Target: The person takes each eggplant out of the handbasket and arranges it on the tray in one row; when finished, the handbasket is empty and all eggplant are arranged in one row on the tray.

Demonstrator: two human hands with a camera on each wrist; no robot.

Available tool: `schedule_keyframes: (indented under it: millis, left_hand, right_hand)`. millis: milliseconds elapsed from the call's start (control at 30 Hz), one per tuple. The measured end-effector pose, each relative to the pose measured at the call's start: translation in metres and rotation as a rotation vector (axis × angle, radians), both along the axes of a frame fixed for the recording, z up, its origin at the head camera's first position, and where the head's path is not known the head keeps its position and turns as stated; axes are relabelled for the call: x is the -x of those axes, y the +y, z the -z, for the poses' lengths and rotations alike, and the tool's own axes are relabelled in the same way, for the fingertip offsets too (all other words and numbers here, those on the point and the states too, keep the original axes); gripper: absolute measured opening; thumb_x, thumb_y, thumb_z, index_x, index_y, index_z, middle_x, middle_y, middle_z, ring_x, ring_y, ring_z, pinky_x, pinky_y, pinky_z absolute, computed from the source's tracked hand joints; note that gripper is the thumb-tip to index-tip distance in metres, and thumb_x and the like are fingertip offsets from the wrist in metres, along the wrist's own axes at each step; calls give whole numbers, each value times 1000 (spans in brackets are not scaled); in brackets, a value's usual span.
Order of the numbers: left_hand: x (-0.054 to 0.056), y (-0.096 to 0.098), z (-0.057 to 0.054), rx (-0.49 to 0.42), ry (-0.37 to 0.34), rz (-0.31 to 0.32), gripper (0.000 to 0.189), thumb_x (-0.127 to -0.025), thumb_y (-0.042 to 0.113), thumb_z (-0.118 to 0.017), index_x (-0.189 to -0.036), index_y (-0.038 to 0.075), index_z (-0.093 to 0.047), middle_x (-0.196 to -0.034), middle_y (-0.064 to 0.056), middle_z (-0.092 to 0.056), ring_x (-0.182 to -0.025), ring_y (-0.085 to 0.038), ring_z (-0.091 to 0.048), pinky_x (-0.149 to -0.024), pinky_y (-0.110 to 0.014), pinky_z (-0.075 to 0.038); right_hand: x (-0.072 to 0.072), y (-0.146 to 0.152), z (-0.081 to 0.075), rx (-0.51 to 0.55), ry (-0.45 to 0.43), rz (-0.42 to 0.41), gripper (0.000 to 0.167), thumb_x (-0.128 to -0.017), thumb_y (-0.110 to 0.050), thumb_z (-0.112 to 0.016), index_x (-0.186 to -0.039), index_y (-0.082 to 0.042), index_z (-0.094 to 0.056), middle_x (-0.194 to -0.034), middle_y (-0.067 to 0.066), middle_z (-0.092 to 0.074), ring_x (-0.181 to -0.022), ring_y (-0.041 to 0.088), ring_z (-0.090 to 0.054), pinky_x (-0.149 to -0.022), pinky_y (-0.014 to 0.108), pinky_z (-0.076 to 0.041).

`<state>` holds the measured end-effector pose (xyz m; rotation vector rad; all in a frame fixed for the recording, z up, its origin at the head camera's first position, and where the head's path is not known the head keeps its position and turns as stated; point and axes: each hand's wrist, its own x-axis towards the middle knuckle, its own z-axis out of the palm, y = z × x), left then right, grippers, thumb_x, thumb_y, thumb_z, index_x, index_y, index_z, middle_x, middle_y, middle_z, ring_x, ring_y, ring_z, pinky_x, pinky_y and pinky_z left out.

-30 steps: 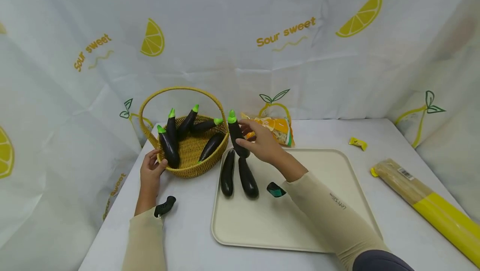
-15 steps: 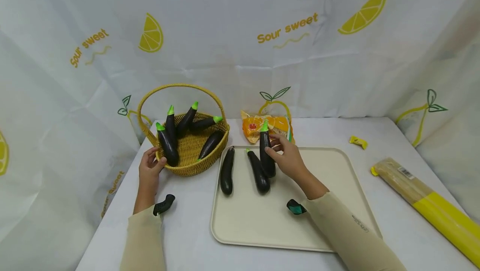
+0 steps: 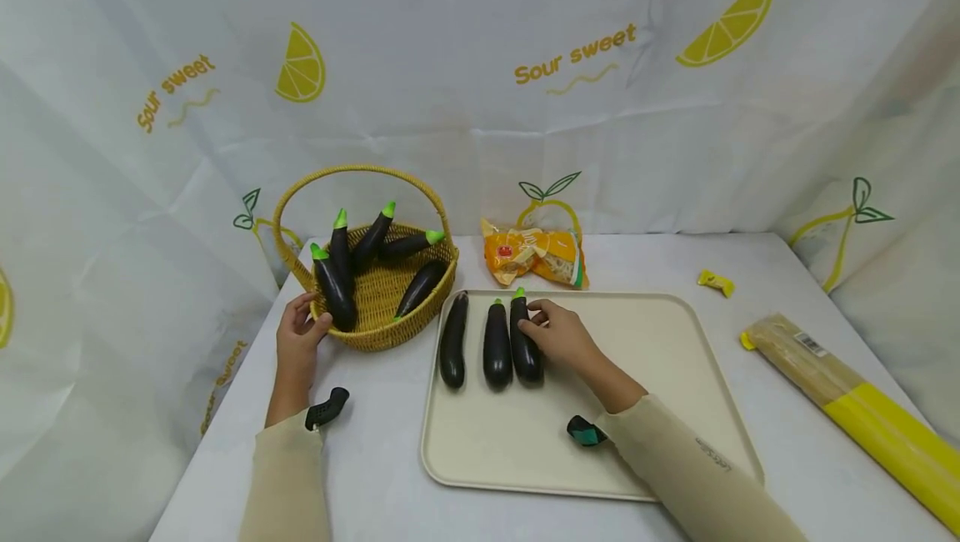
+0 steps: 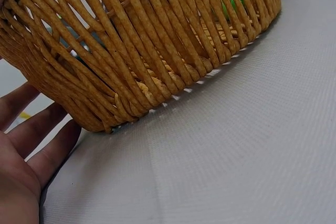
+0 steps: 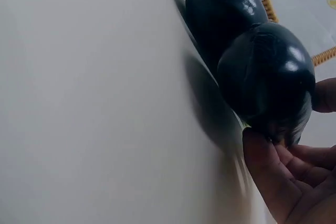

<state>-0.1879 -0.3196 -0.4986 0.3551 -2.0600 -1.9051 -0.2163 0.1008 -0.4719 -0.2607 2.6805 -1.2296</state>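
My right hand [image 3: 558, 338] pinches a dark eggplant [image 3: 527, 354] with a bright green stem, low over the beige tray [image 3: 577, 467]. In the right wrist view, thumb and fingers hold that eggplant [image 5: 262, 72] near its stem half, its rounded end towards the camera. Left of it, a second eggplant [image 3: 497, 350] and a third eggplant [image 3: 453, 346] lie side by side on the tray. My left hand [image 3: 297, 346] holds the near left side of the yellow wicker basket [image 3: 386, 340]. Several eggplants rest inside. In the left wrist view, fingers [image 4: 55, 153] press the woven wall from outside.
An orange snack bag [image 3: 536, 254] lies behind the tray. Right of the tray are a small yellow wrapped candy [image 3: 716, 283] and a long yellow packet of noodles [image 3: 847, 409]. A patterned white curtain [image 3: 480, 108] hangs behind the table.
The right hand has carried the eggplant from beside the basket rightward, then down to the tray. The middle eggplant has shifted and straightened. The left hand stays at the basket.
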Motion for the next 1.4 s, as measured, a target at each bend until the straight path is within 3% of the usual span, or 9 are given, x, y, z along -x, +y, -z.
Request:
schedule_keyframes:
  millis: [367, 633, 833, 967, 1200, 1400]
  left_hand:
    - [-5, 4, 1, -31, 21, 9, 50, -94, 15, -65, -139, 9, -43, -148, -8, -41, -128, -26, -43, -92, -19, -44]
    - [-3, 3, -2, -9, 8, -11, 47, -93, 20, -67, -136, 15, -47, -150, -7, -40, -131, -28, -41, -106, -45, -34]
    - [-2, 2, 0, -13, 15, -12, 46, -93, 19, -67, -135, 17, -48, -149, -9, -40, -129, -27, -42, -103, -35, -39]
    - [-2, 1, 2, -25, 12, -7, 45, -93, 18, -67, -134, 17, -49, -149, -9, -41, -127, -25, -44, -100, -29, -41]
    - [-2, 1, -1, -13, 21, -13, 47, -93, 20, -67, -136, 16, -48, -148, -6, -41, -129, -25, -43, -105, -41, -37]
    - [0, 2, -2, -13, 27, -9, 47, -93, 18, -67, -136, 15, -48, -148, -6, -42, -129, -26, -43, -104, -37, -38]
  right_hand:
    - [-2, -28, 8, -59, 47, 13, 48, -93, -38, -64, -127, -3, -58, -95, 3, -67, -82, 17, -60, -76, 38, -50]
    - [2, -30, 5, -57, 66, 15, 49, -94, -40, -62, -126, -4, -58, -92, 1, -66, -76, 15, -59, -72, 35, -49]
    - [9, -28, -1, -47, 70, 33, 47, -94, -37, -64, -128, -5, -57, -93, 3, -66, -63, 13, -60, -64, 33, -49]
    - [8, -28, -1, -77, 41, 19, 48, -91, -35, -68, -127, -6, -58, -92, 2, -65, -66, 13, -58, -64, 31, -48]
    - [1, -30, -1, -52, -3, -7, 48, -89, -34, -69, -127, -6, -58, -89, 1, -64, -67, 13, -59, -64, 31, -49]
    - [5, -29, -8, -69, 33, -3, 47, -91, -36, -67, -127, -7, -58, -92, 1, -65, -62, 12, -60, -61, 30, -49]
